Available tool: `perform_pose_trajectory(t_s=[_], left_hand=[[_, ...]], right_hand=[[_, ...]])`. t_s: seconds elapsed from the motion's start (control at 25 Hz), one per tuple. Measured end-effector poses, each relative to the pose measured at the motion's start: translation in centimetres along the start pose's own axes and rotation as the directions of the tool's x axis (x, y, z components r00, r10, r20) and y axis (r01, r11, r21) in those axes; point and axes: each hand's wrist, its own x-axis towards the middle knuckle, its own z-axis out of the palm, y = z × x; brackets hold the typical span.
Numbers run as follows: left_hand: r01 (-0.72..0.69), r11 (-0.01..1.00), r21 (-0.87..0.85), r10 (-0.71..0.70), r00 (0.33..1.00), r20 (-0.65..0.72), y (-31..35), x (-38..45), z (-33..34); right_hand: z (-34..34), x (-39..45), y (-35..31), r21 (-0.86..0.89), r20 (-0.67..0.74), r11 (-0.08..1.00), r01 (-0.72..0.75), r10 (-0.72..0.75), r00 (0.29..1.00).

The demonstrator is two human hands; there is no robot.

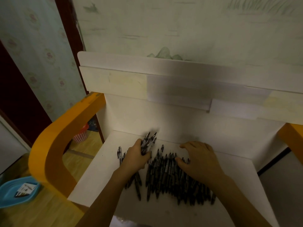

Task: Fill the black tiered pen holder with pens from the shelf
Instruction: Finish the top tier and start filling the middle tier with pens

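Two hands work over one white shelf in the lower middle of the frame. A heap of dark pens lies across it, several dozen at least, too many and too blurred to count exactly. The left hand, left of centre, has its fingers curled round a bunch of pens, perhaps five or six, their tips pointing up toward the back wall. The right hand, right of centre, lies palm down on the far end of the heap, fingers bent and spread, touching the pens. One blue basin sits at the lower left, one pink basket at mid left.
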Motion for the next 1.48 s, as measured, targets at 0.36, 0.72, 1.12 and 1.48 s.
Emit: perform_pose_trajectory(t_s=[0.36, 0.72, 1.12, 1.48], left_hand=[[-0.051, 0.983, -0.174, 0.069, 0.993, 0.095, 1.2, 0.0, 0.3], [-0.323, 0.942, -0.094, 0.335, 0.926, 0.174, 7.9, -1.6, 2.5], [-0.565, 0.807, -0.172, 0.59, 0.757, 0.279, 25.1, -10.4, 10.4], [-0.699, 0.66, -0.276, 0.743, 0.555, 0.374, 38.0, -23.4, 25.6]], right_hand=[[-1.7, -2.2, -0.8, -0.019, -0.052, 0.993, -0.12, 0.119, 0.992], [-6.5, -7.2, 0.8, -0.045, -0.197, 0.969, -0.242, 0.229, 0.953], [-16.0, -19.7, 9.1, -0.065, -0.447, 0.928, -0.368, 0.302, 0.842], [-21.2, -38.6, 22.1, -0.03, -0.519, 0.807, -0.59, 0.492, 0.699]])
